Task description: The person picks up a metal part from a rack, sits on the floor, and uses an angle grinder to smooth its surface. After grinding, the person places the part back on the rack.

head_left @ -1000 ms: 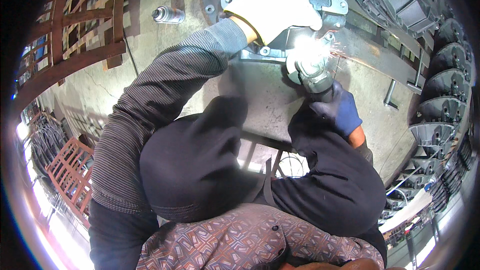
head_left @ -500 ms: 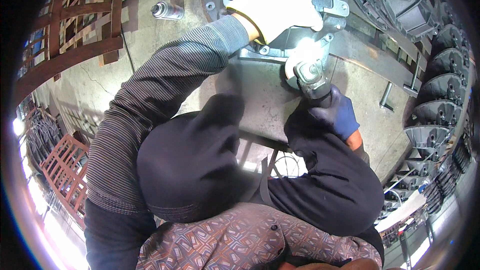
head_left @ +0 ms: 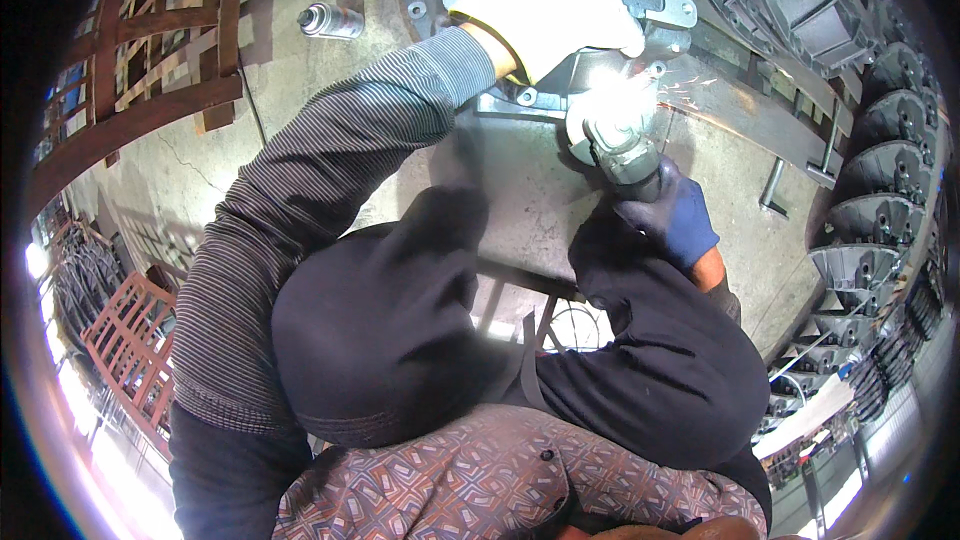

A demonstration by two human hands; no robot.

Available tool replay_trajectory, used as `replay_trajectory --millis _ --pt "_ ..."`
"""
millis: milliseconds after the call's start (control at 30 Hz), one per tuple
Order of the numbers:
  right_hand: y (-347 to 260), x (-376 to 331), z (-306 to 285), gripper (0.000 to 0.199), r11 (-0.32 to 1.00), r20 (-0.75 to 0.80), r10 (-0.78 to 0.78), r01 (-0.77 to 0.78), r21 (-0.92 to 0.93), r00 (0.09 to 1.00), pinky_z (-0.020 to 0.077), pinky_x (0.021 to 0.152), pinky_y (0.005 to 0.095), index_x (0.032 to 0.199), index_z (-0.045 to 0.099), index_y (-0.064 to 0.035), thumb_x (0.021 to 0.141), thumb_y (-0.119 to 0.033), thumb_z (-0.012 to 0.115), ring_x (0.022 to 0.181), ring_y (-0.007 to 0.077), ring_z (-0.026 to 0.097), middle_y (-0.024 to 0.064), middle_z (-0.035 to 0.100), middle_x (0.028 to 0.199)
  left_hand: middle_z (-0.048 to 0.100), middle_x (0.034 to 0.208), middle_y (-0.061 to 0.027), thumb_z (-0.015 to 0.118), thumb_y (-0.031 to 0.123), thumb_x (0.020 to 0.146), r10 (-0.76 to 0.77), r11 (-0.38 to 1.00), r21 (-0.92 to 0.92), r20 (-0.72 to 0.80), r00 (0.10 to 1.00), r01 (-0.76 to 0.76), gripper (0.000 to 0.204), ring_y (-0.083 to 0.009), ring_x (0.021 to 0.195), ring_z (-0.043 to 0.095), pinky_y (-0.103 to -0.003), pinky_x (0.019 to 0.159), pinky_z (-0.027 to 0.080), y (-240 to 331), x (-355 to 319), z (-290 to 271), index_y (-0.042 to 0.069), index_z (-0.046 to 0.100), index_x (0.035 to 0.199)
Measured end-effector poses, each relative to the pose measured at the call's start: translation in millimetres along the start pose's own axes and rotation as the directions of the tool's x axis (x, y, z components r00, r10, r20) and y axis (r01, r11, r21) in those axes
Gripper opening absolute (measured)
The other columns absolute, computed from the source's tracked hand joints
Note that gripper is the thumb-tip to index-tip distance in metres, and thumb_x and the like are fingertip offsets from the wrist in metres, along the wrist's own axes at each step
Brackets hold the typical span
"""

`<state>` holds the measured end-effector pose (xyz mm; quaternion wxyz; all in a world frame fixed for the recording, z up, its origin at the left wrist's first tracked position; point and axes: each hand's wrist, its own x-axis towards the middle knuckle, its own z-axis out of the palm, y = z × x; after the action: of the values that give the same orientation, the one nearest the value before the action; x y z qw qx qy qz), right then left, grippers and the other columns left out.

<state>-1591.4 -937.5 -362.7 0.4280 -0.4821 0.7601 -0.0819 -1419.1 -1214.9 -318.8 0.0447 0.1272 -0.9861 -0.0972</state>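
Observation:
My right hand, in a blue glove, grips an angle grinder by its body. The grinder's head is at the near right corner of a grey metal casting, and sparks fly off to the right. Bright glare hides the exact spot of contact. My left hand, in a pale glove with a yellow cuff edge, is closed over the casting's near side; glare washes out its fingers. The casting has bolt holes along its edges and a round opening, partly covered by my left hand.
A spray can lies on the concrete floor at the left, near a rusty metal rack. More large castings stand at the far right, with a row of housings along the right side. A metal bar with T-shaped pieces lies nearby.
Sparks now spray to the right from the grinder, where none showed before. The grinder's head has tilted slightly and the glare has grown. My left hand stays on the casting.

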Motion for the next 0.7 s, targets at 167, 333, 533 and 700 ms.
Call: replay_trajectory --millis 167,333,533,700 --pt "2.5 -9.9 -2.5 0.082 0.999 0.043 0.022 -0.023 0.026 0.999 0.059 0.094 0.0491 0.142 0.061 -0.0069 0.072 -0.04 0.09 0.109 0.0458 0.073 0.028 0.075 0.116 0.072 0.089 -0.0033 0.062 0.033 0.095 0.017 0.998 -0.064 -0.044 0.999 -0.02 0.016 -0.0252 0.082 0.074 -0.045 0.068 0.057 -1.4 -2.8 1.4 0.033 0.078 0.095" --pt "8.4 -23.5 -0.6 0.086 0.995 0.088 0.06 -0.066 0.069 0.994 0.059 0.094 0.0493 0.146 0.059 -0.0103 0.07 -0.038 0.09 0.11 0.046 0.073 0.0276 0.075 0.117 0.073 0.092 -0.0031 0.062 0.034 0.095 0.08 0.994 -0.065 -0.081 0.993 -0.085 0.016 -0.0254 0.084 0.074 -0.044 0.07 0.058 -9.7 -3.5 5.8 0.034 0.078 0.1" --pt "4.6 -13.2 1.8 0.077 0.996 0.037 -0.038 0.035 0.088 0.999 0.059 0.088 0.0534 0.141 0.06 -0.0088 0.075 -0.038 0.087 0.101 0.0489 0.072 0.028 0.075 0.106 0.075 0.095 -0.0021 0.063 0.032 0.095 0.133 0.991 0.015 -0.031 0.991 -0.133 0.017 -0.0251 0.088 0.074 -0.044 0.072 0.059 -16.6 -0.2 20.6 0.035 0.077 0.104" --pt "-4.7 -4.2 4.4 0.077 0.999 0.044 -0.041 0.042 -0.022 0.998 0.0582 0.086 0.0549 0.14 0.058 -0.0061 0.077 -0.04 0.086 0.098 0.0493 0.072 0.0286 0.074 0.104 0.077 0.097 -0.011 0.063 0.051 0.103 -0.078 0.972 0.222 -0.017 0.997 0.08 0.041 -0.0234 0.088 0.076 -0.038 0.078 0.059 -17.4 5.0 37.7 0.014 0.073 0.116"
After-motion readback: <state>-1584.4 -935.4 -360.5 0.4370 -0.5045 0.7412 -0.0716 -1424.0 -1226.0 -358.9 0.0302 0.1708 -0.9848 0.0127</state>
